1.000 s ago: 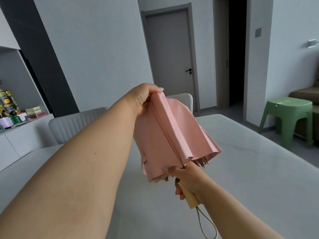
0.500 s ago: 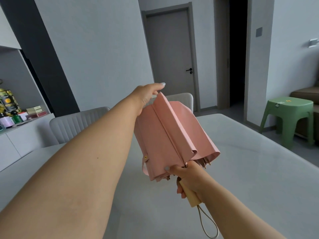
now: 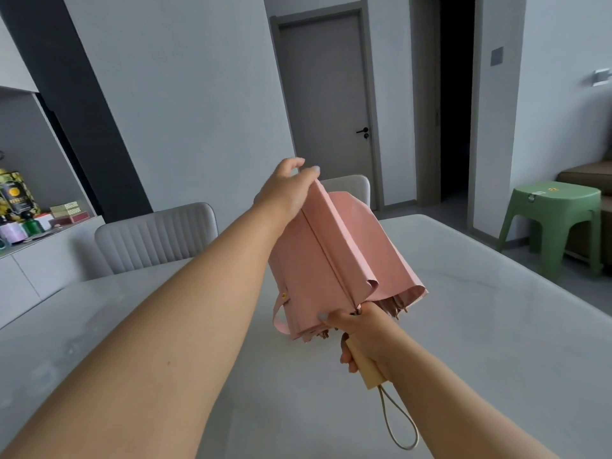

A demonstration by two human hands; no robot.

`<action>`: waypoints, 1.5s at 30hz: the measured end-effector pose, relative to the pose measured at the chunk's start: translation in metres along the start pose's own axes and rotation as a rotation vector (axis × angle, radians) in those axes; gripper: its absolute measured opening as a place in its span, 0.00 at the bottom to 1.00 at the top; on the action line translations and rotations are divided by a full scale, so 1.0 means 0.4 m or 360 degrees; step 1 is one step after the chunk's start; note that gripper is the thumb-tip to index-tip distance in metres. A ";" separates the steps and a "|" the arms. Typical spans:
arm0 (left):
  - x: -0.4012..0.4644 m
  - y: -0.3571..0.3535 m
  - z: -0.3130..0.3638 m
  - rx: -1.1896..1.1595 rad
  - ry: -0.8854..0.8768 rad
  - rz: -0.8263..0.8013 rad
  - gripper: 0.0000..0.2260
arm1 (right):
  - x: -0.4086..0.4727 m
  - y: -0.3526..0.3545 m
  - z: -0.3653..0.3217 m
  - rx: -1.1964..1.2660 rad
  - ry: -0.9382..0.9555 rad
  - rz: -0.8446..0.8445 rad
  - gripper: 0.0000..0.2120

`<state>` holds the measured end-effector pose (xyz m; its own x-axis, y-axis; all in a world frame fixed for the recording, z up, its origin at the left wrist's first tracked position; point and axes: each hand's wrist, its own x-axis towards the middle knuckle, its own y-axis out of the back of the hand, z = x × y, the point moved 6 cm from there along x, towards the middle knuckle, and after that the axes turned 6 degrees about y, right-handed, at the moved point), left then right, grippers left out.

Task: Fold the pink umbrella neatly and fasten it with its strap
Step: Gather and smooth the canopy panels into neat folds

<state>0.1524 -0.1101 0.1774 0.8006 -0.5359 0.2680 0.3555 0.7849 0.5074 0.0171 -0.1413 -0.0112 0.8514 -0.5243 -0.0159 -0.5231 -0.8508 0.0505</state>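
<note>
Above the pale table, your left hand reached far forward on an outstretched arm, its thumb and fingers pinching the top of a fabric fold of the pink umbrella, while your right hand stayed close to you with its fingers curled tight around the wooden handle, the thumb pressing the lower edge of the canopy. The umbrella hung in the air between your two hands, collapsed but loosely pleated, tip end pointing away from you, its strap dangling unfastened at the left side and the cord loop hanging below the handle.
</note>
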 end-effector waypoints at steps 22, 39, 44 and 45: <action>-0.040 -0.016 -0.153 -0.0062 -0.0083 -0.0118 0.21 | -0.001 -0.001 -0.010 0.0398 0.0128 -0.0230 0.24; -0.112 -0.085 -0.084 0.0926 -0.0132 0.0240 0.23 | 0.006 0.020 0.004 0.0250 -0.0032 0.0239 0.23; -0.103 -0.153 -0.147 0.0632 0.0180 0.0052 0.36 | -0.003 0.007 -0.008 0.0218 -0.0024 0.0194 0.23; -0.096 -0.152 -0.167 0.0452 0.0262 0.0021 0.39 | -0.008 0.003 -0.014 0.0232 -0.0014 0.0173 0.21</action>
<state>0.1323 -0.1167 0.0816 0.8796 -0.4508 0.1519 0.2146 0.6611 0.7190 0.0141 -0.1406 -0.0055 0.7894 -0.6133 -0.0272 -0.6129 -0.7847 -0.0928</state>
